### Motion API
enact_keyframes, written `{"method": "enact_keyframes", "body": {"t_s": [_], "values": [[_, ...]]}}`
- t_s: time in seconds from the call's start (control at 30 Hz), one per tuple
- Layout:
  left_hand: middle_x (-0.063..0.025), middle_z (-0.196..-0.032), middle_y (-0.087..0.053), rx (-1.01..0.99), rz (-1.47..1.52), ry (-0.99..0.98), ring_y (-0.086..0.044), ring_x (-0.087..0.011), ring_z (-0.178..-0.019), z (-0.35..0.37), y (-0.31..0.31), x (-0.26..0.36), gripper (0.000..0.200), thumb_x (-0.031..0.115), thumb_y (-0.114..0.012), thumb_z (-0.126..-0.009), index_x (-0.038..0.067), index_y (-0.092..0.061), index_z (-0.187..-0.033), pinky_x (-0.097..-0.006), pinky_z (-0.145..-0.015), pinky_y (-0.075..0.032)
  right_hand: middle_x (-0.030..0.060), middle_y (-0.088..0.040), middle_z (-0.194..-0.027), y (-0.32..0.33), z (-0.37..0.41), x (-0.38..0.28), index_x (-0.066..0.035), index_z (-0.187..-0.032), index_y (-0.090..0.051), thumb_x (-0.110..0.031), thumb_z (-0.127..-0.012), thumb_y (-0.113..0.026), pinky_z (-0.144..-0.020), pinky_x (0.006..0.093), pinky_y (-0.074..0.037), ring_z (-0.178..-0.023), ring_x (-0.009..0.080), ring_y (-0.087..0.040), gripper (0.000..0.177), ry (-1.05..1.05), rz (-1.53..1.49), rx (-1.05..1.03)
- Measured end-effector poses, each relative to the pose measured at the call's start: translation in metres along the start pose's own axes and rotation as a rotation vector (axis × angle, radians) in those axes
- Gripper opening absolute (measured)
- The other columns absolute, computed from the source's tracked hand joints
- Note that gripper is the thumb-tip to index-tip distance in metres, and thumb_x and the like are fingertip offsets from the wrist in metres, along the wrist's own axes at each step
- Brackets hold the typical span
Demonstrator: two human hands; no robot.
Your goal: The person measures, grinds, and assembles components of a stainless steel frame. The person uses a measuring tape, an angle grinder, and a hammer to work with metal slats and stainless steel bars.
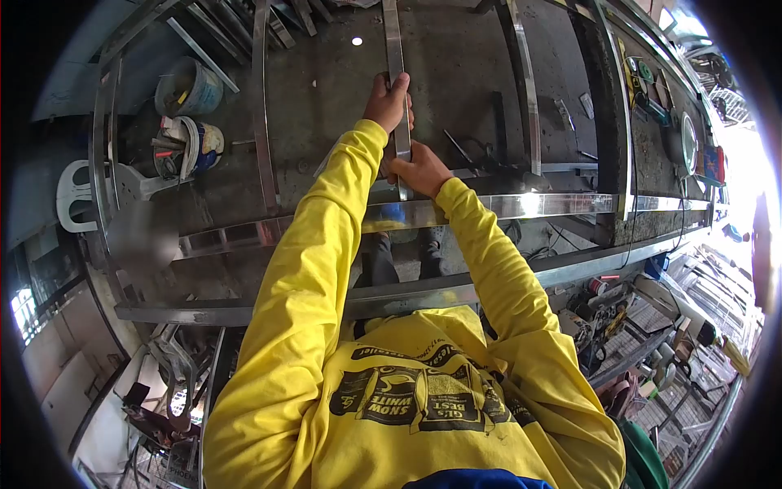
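Observation:
A shiny metal bar (393,41) runs away from me across the middle of a metal frame. My left hand (388,103) is wrapped round it, with the thumb along its top. Nearer to me, my right hand (421,169) grips the same bar close to its near end; the fingers under the bar are hidden. That end lies by a long polished crossbar (489,209), and I cannot tell whether the two are joined. Both forearms reach over the frame's front rail (407,298).
Buckets (189,87) and a white plastic chair (77,196) stand at the left. Other uprights (262,106) cross the frame. Tools lie on a ledge (652,155) at the right. A cluttered rack (635,334) is at the lower right.

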State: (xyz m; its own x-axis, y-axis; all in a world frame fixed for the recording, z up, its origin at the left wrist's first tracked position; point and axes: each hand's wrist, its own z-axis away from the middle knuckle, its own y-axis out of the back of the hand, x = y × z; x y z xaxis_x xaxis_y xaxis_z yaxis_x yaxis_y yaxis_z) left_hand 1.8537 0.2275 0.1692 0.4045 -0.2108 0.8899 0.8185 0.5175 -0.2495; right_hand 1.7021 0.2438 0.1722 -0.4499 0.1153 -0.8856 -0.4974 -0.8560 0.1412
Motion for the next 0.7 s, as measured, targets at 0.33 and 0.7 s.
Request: {"method": "enact_keyframes", "body": {"t_s": [0.33,0.7], "values": [[-0.0018,-0.067,-0.049,-0.022,0.201,0.068,-0.049,-0.0145,-0.044,0.011,-0.017,0.017,0.036,0.044,-0.058,-0.098,0.018,-0.041,-0.115,-0.0309,-0.038,-0.042,0.0237,-0.068,-0.085,-0.01,0.018,-0.001,0.005,-0.104,-0.062,-0.033,-0.076,-0.071,-0.078,0.0438,-0.053,-0.084,0.0348,-0.068,0.047,0.111,-0.09,0.231],[-0.004,-0.081,-0.058,-0.217,-0.055,-0.232,-0.058,-0.0132,-0.063,0.088,-0.142,0.048,0.035,0.039,-0.053,-0.103,0.008,-0.042,-0.111,-0.0287,-0.059,-0.051,0.0169,-0.065,-0.084,0.069,0.138,-0.026,0.002,-0.105,-0.059,-0.021,-0.078,-0.069,-0.073,0.0386,-0.051,-0.078,0.0231,-0.064,0.037,0.167,-0.171,0.449]]}}
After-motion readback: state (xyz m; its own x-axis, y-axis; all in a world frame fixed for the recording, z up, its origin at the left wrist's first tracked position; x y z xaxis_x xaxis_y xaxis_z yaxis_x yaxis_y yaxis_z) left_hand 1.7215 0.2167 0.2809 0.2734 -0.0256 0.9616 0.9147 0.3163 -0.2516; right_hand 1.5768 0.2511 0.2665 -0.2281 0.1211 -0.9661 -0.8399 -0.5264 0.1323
